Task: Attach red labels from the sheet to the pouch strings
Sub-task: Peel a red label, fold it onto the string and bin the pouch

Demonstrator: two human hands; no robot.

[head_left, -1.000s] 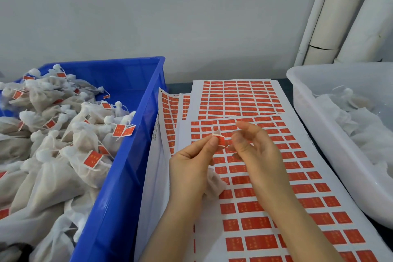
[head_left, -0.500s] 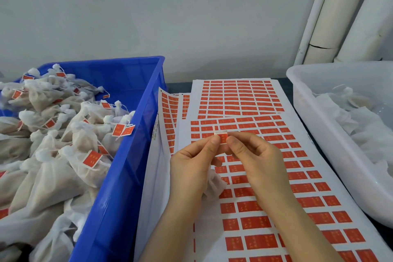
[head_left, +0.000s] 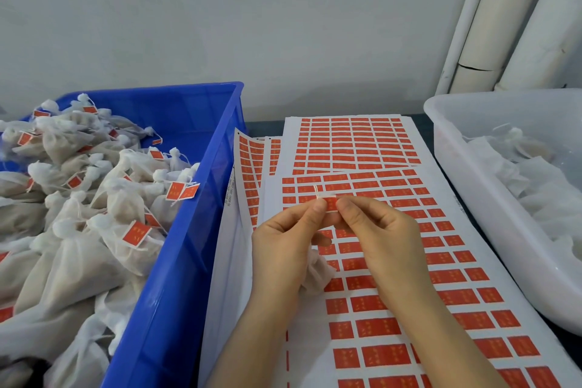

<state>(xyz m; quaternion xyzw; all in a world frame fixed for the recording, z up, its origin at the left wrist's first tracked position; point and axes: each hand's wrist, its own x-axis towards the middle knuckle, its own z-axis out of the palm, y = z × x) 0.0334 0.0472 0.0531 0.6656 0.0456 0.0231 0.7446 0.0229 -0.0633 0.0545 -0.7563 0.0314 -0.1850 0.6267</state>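
The left hand [head_left: 283,249] and the right hand [head_left: 378,236] were brought together above the large white backing sheet of red rectangular stickers [head_left: 504,277] that lay on the counter. Thumb and forefinger of each hand pinched one small red paper label [head_left: 330,205] from either side. A thin white string [head_left: 316,191] poked up at the label's left edge. The lower fingers of the left hand were curled around a small white mesh pouch [head_left: 316,274], held just above the sheet. Left of the sheet, touching its curled edge, stood a blue plastic crate [head_left: 176,261] heaped with white pouches already carrying red tags [head_left: 78,246]. Right of the sheet sat a white plastic tub [head_left: 504,230] holding untagged white pouches [head_left: 535,186]. Beyond the sheet, partly under it, lay another full sheet of red stickers [head_left: 352,142].
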